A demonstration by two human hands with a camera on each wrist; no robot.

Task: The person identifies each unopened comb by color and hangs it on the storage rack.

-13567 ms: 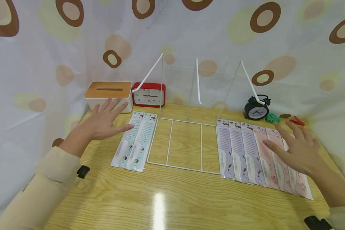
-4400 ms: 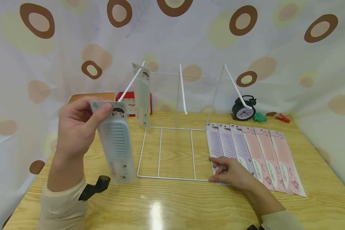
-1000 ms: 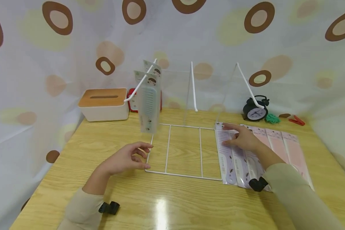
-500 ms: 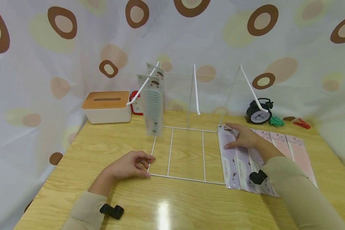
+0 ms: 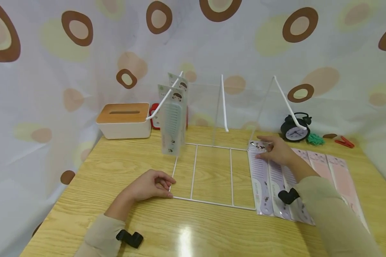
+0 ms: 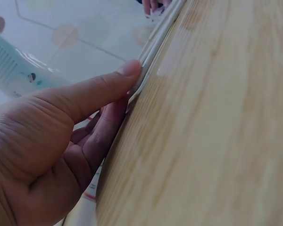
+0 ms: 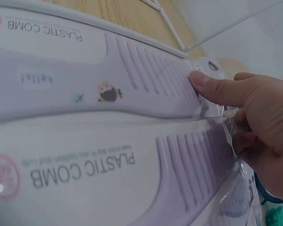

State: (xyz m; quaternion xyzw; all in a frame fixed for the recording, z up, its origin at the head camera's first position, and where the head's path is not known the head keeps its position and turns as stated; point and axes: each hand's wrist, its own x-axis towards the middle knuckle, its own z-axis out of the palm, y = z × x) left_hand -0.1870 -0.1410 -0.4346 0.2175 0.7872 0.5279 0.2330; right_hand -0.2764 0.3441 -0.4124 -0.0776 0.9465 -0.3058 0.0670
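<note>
At the front left corner of the white wire display rack point(image 5: 212, 203), my left hand point(image 5: 149, 185) pinches the base wire between thumb and fingers. My right hand point(image 5: 278, 151) grips the top end of the leftmost packaged purple comb point(image 5: 262, 178), thumb on its face; in the right wrist view the other fingers curl at the package's edge. That comb lies flat along the rack's right side. Beside it, partly under my right arm, lie more packaged purple combs point(image 5: 276, 182) and several pink ones point(image 5: 344, 175). Two packaged mint combs point(image 5: 171, 121) hang from the rack's left hook.
The middle hook point(image 5: 224, 103) and right hook point(image 5: 289, 103) slant forward above the base. Behind stand a tissue box point(image 5: 123, 121), a red clock point(image 5: 155, 117) partly hidden by the mint combs, and a black alarm clock point(image 5: 295, 128). A green coil point(image 5: 315, 139) and red clip point(image 5: 345, 142) lie back right.
Since the oldest frame, both mint combs went from the table onto the left hook. Over the last second, my left hand has settled on the rack's corner and my right fingers have closed on the purple comb's top.
</note>
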